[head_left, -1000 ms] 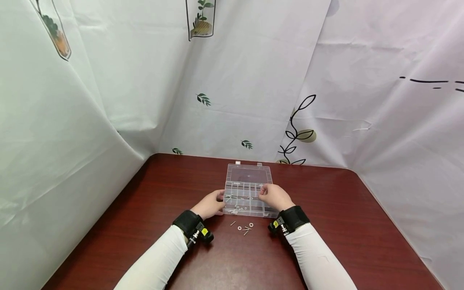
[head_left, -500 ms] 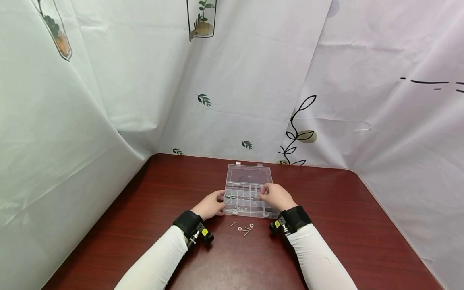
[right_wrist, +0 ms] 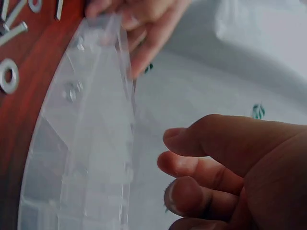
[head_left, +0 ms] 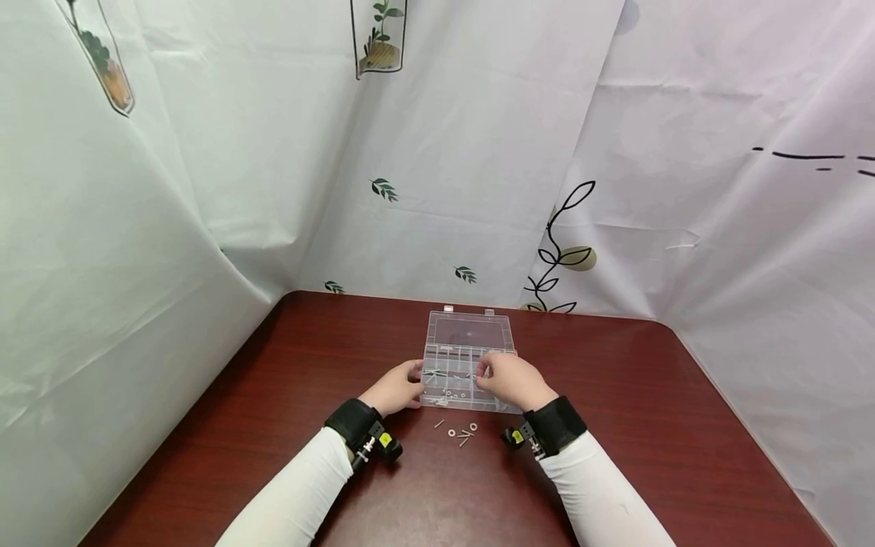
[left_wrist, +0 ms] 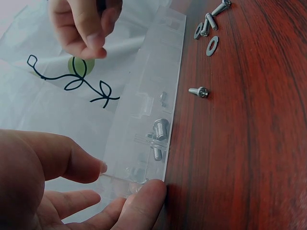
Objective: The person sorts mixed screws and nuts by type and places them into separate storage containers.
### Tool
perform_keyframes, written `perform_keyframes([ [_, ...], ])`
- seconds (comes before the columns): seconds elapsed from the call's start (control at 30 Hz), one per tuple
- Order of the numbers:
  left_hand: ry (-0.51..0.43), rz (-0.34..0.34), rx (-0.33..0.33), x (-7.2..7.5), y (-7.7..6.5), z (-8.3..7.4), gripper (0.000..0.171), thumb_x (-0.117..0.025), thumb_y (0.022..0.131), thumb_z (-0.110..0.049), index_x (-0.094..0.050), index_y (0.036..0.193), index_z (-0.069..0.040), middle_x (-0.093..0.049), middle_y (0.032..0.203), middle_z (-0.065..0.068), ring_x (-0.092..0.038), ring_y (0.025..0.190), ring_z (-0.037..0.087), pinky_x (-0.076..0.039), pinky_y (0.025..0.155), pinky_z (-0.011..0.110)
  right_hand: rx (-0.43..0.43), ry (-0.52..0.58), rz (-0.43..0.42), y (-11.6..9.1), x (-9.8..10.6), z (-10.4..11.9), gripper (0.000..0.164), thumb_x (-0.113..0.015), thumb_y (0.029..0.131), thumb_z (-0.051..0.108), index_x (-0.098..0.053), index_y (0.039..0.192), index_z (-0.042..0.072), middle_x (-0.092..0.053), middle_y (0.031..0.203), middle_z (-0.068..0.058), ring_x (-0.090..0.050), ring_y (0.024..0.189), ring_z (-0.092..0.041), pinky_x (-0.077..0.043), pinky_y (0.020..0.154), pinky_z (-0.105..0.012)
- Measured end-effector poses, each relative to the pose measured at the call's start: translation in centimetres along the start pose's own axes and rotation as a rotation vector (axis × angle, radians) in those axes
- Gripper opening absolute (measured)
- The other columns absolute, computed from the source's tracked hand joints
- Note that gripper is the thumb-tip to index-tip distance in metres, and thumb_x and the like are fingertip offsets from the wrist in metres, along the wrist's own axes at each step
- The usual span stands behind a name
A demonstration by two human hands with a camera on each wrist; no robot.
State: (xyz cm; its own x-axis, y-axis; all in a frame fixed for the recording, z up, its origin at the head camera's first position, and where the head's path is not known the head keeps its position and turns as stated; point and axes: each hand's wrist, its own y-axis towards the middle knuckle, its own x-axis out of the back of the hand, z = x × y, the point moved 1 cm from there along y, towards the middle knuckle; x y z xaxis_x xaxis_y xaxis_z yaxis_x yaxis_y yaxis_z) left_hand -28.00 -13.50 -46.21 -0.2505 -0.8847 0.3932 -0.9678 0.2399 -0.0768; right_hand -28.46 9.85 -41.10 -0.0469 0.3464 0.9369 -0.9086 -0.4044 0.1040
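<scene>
A clear plastic compartment box [head_left: 461, 353] lies on the table, its lid swung back. My left hand [head_left: 396, 387] holds the box's left end, thumb at the rim and fingers along the side, as the left wrist view shows closely. My right hand [head_left: 516, 380] hovers over the right-middle compartments with bent fingers. In the right wrist view, the thumb and fingertips of that hand [right_wrist: 230, 163] stand slightly apart, and I see nothing between them. Screws [left_wrist: 160, 129] and small washers lie in the left compartments. Compartments under my right hand are partly hidden.
On the dark red table [head_left: 383, 327], in front of the box, lie several loose screws [head_left: 465, 434], a larger washer [head_left: 473, 427] and a smaller washer [head_left: 451, 433]. One screw [left_wrist: 199, 92] lies apart, nearer the left hand. White printed cloth [head_left: 437, 152] hangs around the table.
My right hand has shifted left over the box, from the right compartments toward the middle. The left hand, the box and the loose hardware stay in place.
</scene>
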Motion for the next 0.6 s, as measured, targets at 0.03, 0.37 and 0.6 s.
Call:
perform_keyframes([
  [0.03, 0.000, 0.000, -0.003, 0.0, 0.0, 0.0, 0.060, -0.055, 0.090, 0.003, -0.036, 0.147, 0.008, -0.055, 0.126, 0.026, -0.065, 0.093, 0.027, -0.060, 0.070, 0.037, 0.026, -0.017, 0.004, -0.2, -0.2, 0.3, 0.012, -0.070, 0.086, 0.025, -0.062, 0.079, 0.022, -0.053, 0.065, 0.008, -0.048, 0.058, -0.011, -0.041, 0.055, -0.030],
  [0.37, 0.000, -0.007, 0.014, 0.0, 0.0, 0.0, 0.060, -0.054, 0.090, 0.002, -0.037, 0.147, 0.006, -0.056, 0.127, 0.024, -0.065, 0.092, 0.025, -0.060, 0.070, 0.037, 0.269, -0.173, 0.128, -2.7, -2.0, 2.4, 0.019, -0.076, 0.078, 0.022, -0.058, 0.070, 0.021, -0.051, 0.062, 0.011, -0.048, 0.056, -0.008, -0.041, 0.050, -0.030],
  [0.6, -0.007, -0.002, 0.011, 0.0, 0.1, 0.1, 0.060, -0.054, 0.090, 0.003, -0.037, 0.147, 0.006, -0.056, 0.126, 0.024, -0.065, 0.091, 0.025, -0.060, 0.070, 0.038, 0.353, -0.237, 0.133, -3.4, -3.3, 2.0, 0.017, -0.075, 0.075, 0.019, -0.058, 0.070, 0.021, -0.049, 0.063, 0.013, -0.047, 0.056, -0.007, -0.040, 0.048, -0.028],
])
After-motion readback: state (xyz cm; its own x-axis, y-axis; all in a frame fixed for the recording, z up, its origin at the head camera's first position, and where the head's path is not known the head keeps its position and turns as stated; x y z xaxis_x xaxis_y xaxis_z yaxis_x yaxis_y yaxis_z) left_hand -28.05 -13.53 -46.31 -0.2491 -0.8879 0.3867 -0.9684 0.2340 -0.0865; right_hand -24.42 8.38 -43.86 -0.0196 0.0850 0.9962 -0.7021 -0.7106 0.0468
